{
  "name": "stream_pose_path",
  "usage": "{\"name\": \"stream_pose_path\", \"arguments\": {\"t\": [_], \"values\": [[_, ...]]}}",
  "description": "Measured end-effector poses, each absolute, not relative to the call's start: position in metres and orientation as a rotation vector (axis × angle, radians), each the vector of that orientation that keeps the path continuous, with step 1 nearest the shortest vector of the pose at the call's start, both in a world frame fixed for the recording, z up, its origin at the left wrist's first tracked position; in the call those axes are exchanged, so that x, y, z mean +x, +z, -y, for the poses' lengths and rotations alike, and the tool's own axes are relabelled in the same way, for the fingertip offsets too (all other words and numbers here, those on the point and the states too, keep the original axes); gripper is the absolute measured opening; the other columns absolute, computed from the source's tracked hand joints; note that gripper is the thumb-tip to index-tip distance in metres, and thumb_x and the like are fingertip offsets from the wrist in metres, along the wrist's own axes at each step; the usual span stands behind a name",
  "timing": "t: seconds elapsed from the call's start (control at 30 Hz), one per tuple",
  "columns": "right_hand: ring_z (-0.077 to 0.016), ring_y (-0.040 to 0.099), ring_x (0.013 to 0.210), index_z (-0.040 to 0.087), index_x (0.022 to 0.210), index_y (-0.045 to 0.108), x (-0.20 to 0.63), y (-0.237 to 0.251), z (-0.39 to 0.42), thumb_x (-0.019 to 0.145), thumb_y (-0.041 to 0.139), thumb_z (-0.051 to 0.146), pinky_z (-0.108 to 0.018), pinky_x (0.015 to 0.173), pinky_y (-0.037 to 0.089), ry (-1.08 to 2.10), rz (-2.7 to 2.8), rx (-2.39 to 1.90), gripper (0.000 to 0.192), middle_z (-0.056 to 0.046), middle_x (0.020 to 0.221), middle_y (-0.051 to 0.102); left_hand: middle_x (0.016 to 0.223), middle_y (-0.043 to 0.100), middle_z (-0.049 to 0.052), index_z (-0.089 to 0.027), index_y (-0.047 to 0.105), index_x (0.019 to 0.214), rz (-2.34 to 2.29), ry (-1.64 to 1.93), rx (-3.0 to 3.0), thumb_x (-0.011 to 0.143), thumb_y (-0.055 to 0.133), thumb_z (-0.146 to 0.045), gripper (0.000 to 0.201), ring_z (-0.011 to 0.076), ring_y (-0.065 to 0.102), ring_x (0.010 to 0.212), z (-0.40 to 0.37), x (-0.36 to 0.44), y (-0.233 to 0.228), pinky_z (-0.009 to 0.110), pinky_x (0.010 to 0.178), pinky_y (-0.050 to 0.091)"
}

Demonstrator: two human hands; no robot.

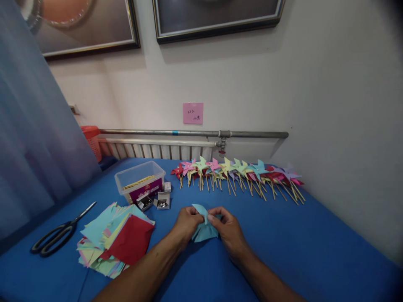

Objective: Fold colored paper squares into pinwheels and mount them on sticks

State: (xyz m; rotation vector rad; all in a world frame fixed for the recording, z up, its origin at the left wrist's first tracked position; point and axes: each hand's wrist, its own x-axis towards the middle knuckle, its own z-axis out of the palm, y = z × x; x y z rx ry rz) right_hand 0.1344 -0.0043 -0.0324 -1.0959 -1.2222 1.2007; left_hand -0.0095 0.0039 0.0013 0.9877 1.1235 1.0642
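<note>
A light blue paper pinwheel is between my two hands, above the blue cloth, with its points partly folded inward. My left hand is closed on its left side, thumb and fingers pinching the paper. From the right, my right hand pinches a folded point near the middle with thumb and forefinger. The fingers hide part of the paper's centre. No stick shows on this piece. Left of my hands lies a messy pile of coloured paper squares, red and light blue on top.
Black-handled scissors lie at the left. A clear plastic tub holds thin sticks, beside small open boxes of metal pins. Finished pinwheels on sticks line the back of the blue-covered table, below pipes on the wall.
</note>
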Motion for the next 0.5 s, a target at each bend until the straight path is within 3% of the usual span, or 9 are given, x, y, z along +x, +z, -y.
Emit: {"name": "stream_pose_path", "arguments": {"t": [0.2, 0.3, 0.37, 0.5], "values": [[-0.0162, 0.056, 0.069, 0.020, 0.091, 0.065, 0.136, -0.032, 0.003, 0.068, 0.079, 0.051, -0.027, 0.063, 0.046, 1.125, 1.224, -1.121, 0.040, -0.001, 0.082, 0.065, 0.048, 0.052, -0.003, -0.016, 0.054, 0.056, -1.083, 1.050, 1.039, 0.051, 0.077, -0.028, 0.027, 0.0079, 0.042, 0.043, -0.005, -0.008, -0.005, 0.022, 0.045, 0.031], [-0.0156, 0.056, 0.068, 0.020, 0.094, 0.066, 0.137, -0.025, 0.004, 0.076, 0.072, 0.056, -0.026, 0.064, 0.045, 1.179, 1.221, -1.083, 0.041, 0.000, 0.082, 0.066, 0.047, 0.052, -0.003, -0.016, 0.054, 0.056, -1.132, 1.067, 1.077, 0.054, 0.074, -0.027, 0.023, 0.0074, 0.040, 0.041, -0.005, -0.008, -0.008, 0.022, 0.044, 0.029], [-0.0146, 0.054, 0.065, 0.020, 0.092, 0.066, 0.137, -0.022, 0.005, 0.079, 0.067, 0.059, -0.026, 0.062, 0.044, 1.221, 1.211, -1.066, 0.041, 0.001, 0.077, 0.064, 0.046, 0.051, -0.003, -0.016, 0.054, 0.055, -1.168, 1.067, 1.096, 0.055, 0.073, -0.026, 0.021, 0.0072, 0.039, 0.041, -0.006, -0.008, -0.010, 0.022, 0.044, 0.028], [-0.0137, 0.052, 0.063, 0.020, 0.084, 0.066, 0.136, -0.019, 0.007, 0.071, 0.076, 0.053, -0.025, 0.061, 0.043, 1.242, 1.182, -1.055, 0.037, 0.002, 0.073, 0.062, 0.046, 0.050, -0.004, -0.017, 0.054, 0.055, -1.145, 1.069, 1.119, 0.056, 0.071, -0.025, 0.019, 0.0072, 0.039, 0.041, -0.007, -0.008, -0.013, 0.022, 0.045, 0.028]]}}
